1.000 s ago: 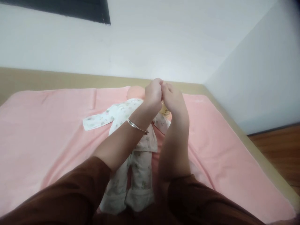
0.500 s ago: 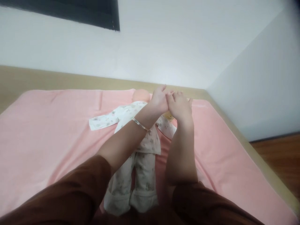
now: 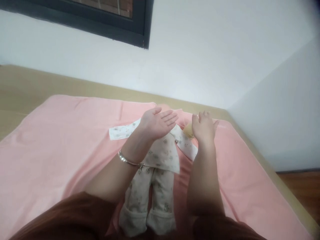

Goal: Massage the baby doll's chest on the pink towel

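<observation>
In the head view, a white top with small prints lies on a pink cloth, and I tell all places from this top. The person's left hand is up over the chest of the top. Its palm shows, its fingers are straight and side by side, and its grip is apart with nothing in it. The right hand is just past the top's right sleeve, next to a yellow thing. I see the back of this hand and its fingers bend away, so I cannot tell if its grip holds anything, or if it touches the yellow thing.

White trousers lie below the top, with both cuffs folded up. A round, peach-coloured thing sits at the neck end, partly behind the left hand. It may be a doll's head.

The top's sleeves reach out to both sides, maybe so the clothes lie flat and easy to get at. The pink cloth is likely there to keep them off the tan surface under it. The arms stretch over the top because the person is at the trouser end.

The clothes may have a doll inside, but I cannot be sure. I also cannot tell if the yellow thing can hold stuff.
</observation>
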`<state>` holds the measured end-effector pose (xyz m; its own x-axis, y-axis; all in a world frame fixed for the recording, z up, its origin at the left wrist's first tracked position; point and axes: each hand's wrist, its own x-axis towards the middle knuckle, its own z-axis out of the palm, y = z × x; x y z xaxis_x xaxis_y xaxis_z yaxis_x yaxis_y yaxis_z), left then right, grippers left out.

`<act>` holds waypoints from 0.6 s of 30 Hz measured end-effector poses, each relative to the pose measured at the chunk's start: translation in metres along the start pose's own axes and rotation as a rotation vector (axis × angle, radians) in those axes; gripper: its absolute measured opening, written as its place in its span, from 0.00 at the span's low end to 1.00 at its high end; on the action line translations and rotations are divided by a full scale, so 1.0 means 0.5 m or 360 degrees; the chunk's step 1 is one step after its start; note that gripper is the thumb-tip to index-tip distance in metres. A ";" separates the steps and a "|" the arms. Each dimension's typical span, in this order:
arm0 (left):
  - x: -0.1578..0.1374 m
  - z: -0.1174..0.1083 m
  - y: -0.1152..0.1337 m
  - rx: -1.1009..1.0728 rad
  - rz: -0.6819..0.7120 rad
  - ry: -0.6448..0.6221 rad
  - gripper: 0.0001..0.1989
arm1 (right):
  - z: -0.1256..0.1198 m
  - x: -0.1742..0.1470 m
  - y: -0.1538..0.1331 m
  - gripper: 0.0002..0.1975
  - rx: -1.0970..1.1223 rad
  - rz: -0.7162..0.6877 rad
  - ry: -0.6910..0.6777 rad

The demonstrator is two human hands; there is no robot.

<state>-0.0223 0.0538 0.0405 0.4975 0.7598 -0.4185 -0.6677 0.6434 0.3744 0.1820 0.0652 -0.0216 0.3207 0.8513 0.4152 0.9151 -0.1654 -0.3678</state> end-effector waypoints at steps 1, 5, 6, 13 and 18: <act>-0.012 -0.006 0.007 0.0004 0.0058 0.0028 0.30 | 0.002 0.000 0.001 0.27 0.0000 0.0005 -0.0016; -0.047 -0.027 0.027 0.0011 0.0208 0.0106 0.29 | 0.004 0.001 0.005 0.28 -0.0009 0.0015 -0.0049; -0.054 -0.031 0.030 0.0008 0.0217 0.0111 0.29 | 0.004 0.001 0.006 0.28 -0.0010 0.0009 -0.0046; -0.080 -0.042 0.036 -0.0034 0.0188 0.0039 0.30 | 0.004 0.007 0.017 0.24 0.0014 0.0023 -0.0083; -0.094 -0.035 0.020 0.0009 0.0156 0.0046 0.30 | -0.024 -0.009 -0.019 0.27 0.0179 0.0133 -0.0081</act>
<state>-0.0620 0.0231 0.0495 0.4134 0.8163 -0.4033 -0.7093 0.5665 0.4195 0.1746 0.0573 -0.0099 0.3790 0.8616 0.3376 0.8516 -0.1820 -0.4915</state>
